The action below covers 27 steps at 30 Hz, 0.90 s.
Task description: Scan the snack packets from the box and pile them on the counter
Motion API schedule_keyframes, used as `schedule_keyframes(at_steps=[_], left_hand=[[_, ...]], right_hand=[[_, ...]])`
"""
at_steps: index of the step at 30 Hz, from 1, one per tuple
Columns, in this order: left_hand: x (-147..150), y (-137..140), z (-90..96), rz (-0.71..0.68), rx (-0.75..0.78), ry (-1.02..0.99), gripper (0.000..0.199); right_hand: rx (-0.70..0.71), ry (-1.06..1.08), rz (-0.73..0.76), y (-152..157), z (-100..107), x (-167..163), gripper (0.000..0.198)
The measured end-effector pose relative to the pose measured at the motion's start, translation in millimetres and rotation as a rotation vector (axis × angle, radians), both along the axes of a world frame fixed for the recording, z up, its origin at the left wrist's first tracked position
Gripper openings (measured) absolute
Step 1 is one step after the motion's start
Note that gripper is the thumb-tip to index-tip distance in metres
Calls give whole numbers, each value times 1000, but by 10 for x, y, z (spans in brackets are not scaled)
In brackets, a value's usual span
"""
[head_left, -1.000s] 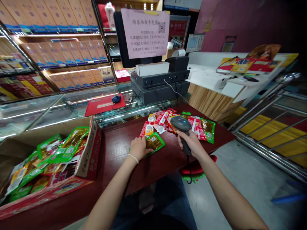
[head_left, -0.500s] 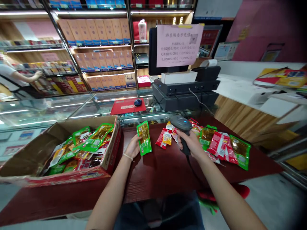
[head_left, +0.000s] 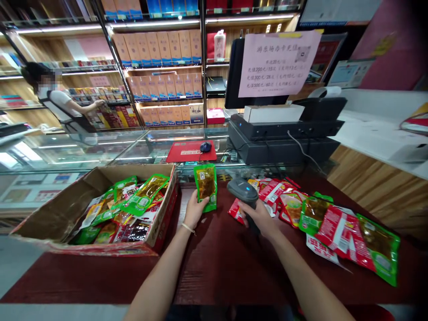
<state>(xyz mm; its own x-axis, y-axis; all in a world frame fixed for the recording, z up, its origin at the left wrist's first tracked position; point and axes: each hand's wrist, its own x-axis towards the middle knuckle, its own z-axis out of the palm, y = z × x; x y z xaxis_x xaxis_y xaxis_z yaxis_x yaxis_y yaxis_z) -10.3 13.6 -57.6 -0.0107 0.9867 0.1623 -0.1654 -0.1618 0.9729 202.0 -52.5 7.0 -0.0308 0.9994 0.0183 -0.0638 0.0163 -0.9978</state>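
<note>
Held upright above the dark red table (head_left: 214,267), a green-edged snack packet (head_left: 206,183) with a brown see-through middle is in my left hand (head_left: 195,208), gripped near its lower end. My right hand (head_left: 259,217) is wrapped round the handle of a black barcode scanner (head_left: 243,189), whose head points left toward the packet without touching it. Beyond and under the scanner lie red snack packets (head_left: 272,191). Farther right, more red packets (head_left: 344,236) and a green packet (head_left: 377,247) overlap in a loose row.
An open cardboard box (head_left: 160,232) full of mixed packets stands at the left. Behind the table is a glass counter with a red mouse pad (head_left: 187,151), a mouse (head_left: 205,146) and a cash register (head_left: 284,138). Another person (head_left: 70,104) stands by the shelves.
The view has turned left. My left hand has tilted the packet so its face and a small printed code show more. The scanner has come closer to the packet.
</note>
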Motion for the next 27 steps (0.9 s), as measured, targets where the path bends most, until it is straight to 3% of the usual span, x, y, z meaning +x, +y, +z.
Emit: schedule_keyframes(at_steps=[5,12,19,27], left_hand=[[-42,67,-70,71,-26,71,38],[-35,98,-126,74,-12,106,35],[-27,73,-109,73,2,120,35],[0,-107,49,199,142,429,24]], right_hand=[[3,-29,40,-91,-18,2,44],[75,-216,80,-109,27,4,31],[27,-91,3,-87,21,27,37],[23,40,-37,18,-47,61,38]])
